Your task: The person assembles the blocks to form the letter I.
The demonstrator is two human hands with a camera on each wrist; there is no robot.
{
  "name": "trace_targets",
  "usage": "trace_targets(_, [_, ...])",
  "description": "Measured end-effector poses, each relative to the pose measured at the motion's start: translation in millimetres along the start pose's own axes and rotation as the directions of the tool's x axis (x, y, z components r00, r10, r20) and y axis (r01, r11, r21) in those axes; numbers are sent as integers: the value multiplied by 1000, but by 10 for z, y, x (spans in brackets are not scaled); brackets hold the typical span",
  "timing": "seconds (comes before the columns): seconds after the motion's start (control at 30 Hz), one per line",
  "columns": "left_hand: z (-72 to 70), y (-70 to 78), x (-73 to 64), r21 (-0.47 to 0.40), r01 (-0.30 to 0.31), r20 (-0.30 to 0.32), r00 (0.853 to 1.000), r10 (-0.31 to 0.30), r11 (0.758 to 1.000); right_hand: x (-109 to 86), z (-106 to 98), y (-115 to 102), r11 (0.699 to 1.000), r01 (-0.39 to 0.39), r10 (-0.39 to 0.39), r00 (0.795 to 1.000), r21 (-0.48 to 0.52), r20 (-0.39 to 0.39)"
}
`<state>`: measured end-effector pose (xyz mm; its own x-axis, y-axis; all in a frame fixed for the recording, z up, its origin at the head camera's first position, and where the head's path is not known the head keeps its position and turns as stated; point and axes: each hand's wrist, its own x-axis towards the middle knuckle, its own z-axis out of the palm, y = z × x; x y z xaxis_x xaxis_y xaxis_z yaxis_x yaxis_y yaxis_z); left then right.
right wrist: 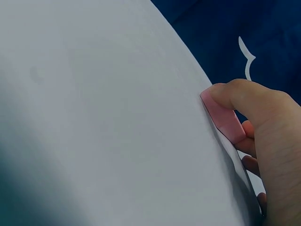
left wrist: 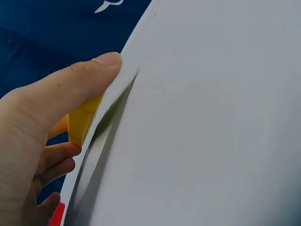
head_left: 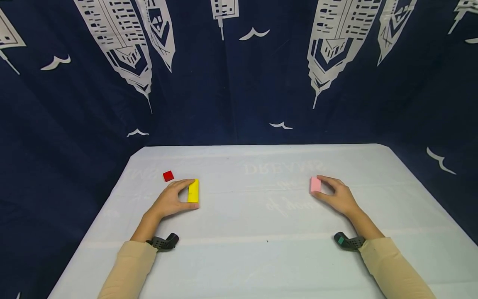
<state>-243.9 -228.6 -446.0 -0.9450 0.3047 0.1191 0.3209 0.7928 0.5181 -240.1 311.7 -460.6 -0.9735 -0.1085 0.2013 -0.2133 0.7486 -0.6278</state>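
Note:
On the left of the white table, my left hand (head_left: pixel 172 200) pinches a yellow block (head_left: pixel 193 192) lengthwise, thumb at its near end and fingers at its far end. In the left wrist view the thumb covers part of the yellow block (left wrist: pixel 82 121), and a shadow falls on the table beside it. Over on the right side, my right hand (head_left: pixel 339 197) grips a shorter pink block (head_left: pixel 315 185) between thumb and fingers. The right wrist view shows the pink block (right wrist: pixel 225 117) low over the tabletop. A small red block (head_left: pixel 168 176) lies just beyond the left hand.
The white table (head_left: pixel 239 257) carries faint printed lettering near its far side. Behind and around it hangs a dark blue curtain (head_left: pixel 231 91) with white building and bird prints. Each wrist wears a dark camera band, the left band (head_left: pixel 164 242) and the right band (head_left: pixel 349 241).

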Motion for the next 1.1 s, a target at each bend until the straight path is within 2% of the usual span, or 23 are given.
trace_targets(0.37, [116, 173, 99, 29, -101, -12, 995, 101, 994, -6, 9, 1, 1000, -10, 10, 1000, -1, 8])
trace_targets(0.53, [150, 225, 133, 53, -118, -22, 993, 119, 992, -6, 3, -2, 1000, -8, 8, 1000, 2, 4])
trace_targets(0.77, [206, 297, 166, 39, -166, -50, 985, 168, 985, -4, -5, -8, 1000, -1, 1, 1000, 2, -2])
trace_targets(1.1, [305, 421, 213, 19, -187, -40, 981, 188, 982, -5, -5, -1, 1000, -7, 7, 1000, -5, 0])
